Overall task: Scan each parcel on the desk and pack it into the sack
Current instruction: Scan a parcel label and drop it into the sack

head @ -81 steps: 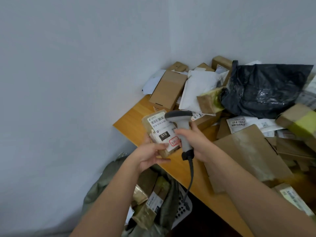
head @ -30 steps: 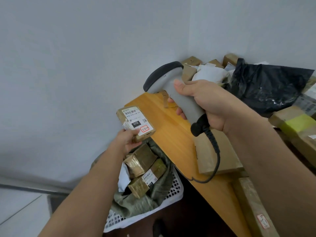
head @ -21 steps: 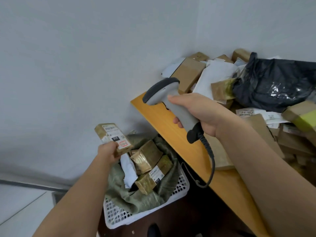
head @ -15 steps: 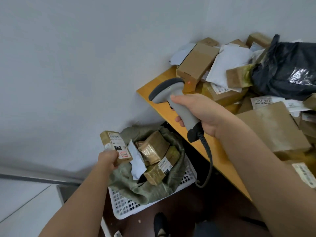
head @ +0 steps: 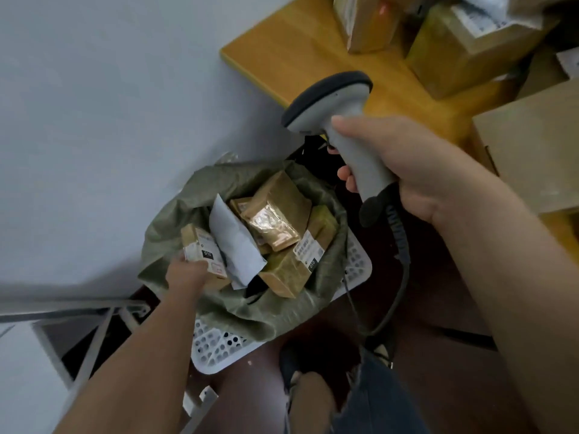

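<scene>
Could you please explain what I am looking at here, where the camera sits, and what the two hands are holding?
There is no machine: a person works with bare hands, and the one camera is worn on their head, looking down. The left hand holds a small brown taped parcel with a white label, lowering it into the open grey-green woven sack, which sits in a white perforated plastic basket on the floor. Other brown parcels and a white envelope already lie in the sack. The right hand grips a grey corded handheld barcode scanner. At the top right is the corner of the orange wooden desk, with more cardboard boxes waiting on it.
</scene>
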`<state>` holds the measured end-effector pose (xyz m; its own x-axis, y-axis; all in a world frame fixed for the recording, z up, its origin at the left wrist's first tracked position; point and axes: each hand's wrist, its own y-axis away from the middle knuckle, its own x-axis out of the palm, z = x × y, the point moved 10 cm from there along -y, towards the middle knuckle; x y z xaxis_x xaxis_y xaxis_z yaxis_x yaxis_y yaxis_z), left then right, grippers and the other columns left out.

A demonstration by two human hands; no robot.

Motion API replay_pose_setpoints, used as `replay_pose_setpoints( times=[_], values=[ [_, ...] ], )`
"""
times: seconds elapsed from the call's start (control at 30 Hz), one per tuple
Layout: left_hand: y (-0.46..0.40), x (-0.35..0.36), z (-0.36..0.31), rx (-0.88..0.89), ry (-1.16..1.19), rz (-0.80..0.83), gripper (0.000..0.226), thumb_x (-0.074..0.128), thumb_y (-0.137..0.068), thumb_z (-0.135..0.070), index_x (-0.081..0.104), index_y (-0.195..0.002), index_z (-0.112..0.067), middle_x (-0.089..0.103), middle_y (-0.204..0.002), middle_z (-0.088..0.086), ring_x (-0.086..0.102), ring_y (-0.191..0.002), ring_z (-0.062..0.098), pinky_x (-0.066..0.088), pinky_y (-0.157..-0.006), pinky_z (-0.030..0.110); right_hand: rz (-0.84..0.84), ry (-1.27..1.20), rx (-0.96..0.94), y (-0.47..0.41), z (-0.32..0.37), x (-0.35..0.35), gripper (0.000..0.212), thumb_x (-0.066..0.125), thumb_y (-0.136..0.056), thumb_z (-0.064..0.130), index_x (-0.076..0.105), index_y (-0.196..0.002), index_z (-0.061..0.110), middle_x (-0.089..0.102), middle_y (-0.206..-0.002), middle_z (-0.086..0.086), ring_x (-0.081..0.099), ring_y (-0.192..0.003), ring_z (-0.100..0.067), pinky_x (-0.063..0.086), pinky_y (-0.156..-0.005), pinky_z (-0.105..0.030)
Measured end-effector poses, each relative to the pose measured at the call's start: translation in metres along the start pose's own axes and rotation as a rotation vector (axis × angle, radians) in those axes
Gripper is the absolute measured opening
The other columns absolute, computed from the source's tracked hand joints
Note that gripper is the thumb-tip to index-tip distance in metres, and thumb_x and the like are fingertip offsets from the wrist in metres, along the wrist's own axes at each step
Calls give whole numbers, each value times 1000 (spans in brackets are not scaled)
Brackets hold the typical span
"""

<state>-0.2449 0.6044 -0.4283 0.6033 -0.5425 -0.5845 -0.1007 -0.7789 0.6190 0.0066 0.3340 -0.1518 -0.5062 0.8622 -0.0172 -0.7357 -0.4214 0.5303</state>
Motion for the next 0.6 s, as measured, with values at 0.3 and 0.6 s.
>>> replay_pose_setpoints(
  times=[0.3,0.6],
  values=[
    [-3,47,9,-35,-165,239,69,57,-94,-43,33,-147,-6,43,-145,16,46,-127,38,42,-102,46,-64,-41,5,-2,-18,-17,42,67,-91,32,60,-118,1,59,-96,-9,58,-54,-9,49,-51,-23],
    [94,30,-77,125,-258,349,52,60,-92,-23,47,-138,-3,54,-135,16,55,-118,32,45,-101,41,-89,-86,-30,57,47,-66,35,62,-95,30,60,-117,3,54,-98,-11,57,-52,-8,49,-49,-23]
  ],
)
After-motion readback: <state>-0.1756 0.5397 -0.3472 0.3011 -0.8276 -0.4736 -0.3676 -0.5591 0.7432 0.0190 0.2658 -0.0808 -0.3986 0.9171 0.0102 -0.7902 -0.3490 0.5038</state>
